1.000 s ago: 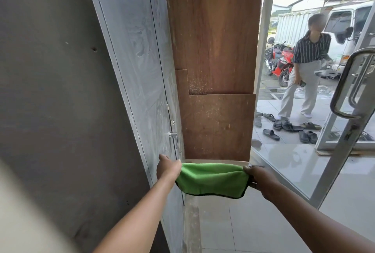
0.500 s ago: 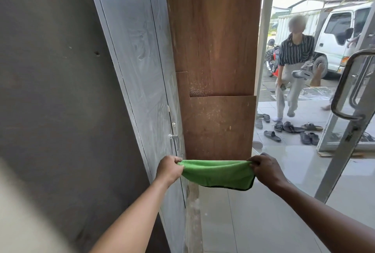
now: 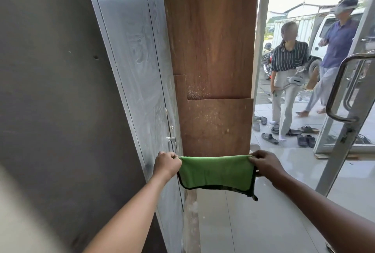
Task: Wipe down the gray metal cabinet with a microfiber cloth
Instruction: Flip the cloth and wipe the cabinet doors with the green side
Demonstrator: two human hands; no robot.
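Note:
The gray metal cabinet (image 3: pixel 134 74) stands tall on the left, its dusty front streaked and its small handle (image 3: pixel 171 140) low on the door edge. A green microfiber cloth (image 3: pixel 215 172) with a dark hem hangs stretched between my hands, just right of the cabinet and apart from it. My left hand (image 3: pixel 166 164) pinches its top left corner, close to the cabinet's front near the handle. My right hand (image 3: pixel 266 164) pinches the top right corner.
Brown wooden boards (image 3: pixel 211 70) lean behind the cloth. A glass door with a steel pull handle (image 3: pixel 341 88) stands open at the right. Two people (image 3: pixel 288 74) and several sandals (image 3: pixel 269 138) are outside the doorway. Pale tiled floor (image 3: pixel 253 222) lies below.
My hands have pulled apart a little, so the cloth hangs flatter and wider. The person outside has stepped nearer, and a second person has walked into view at the right.

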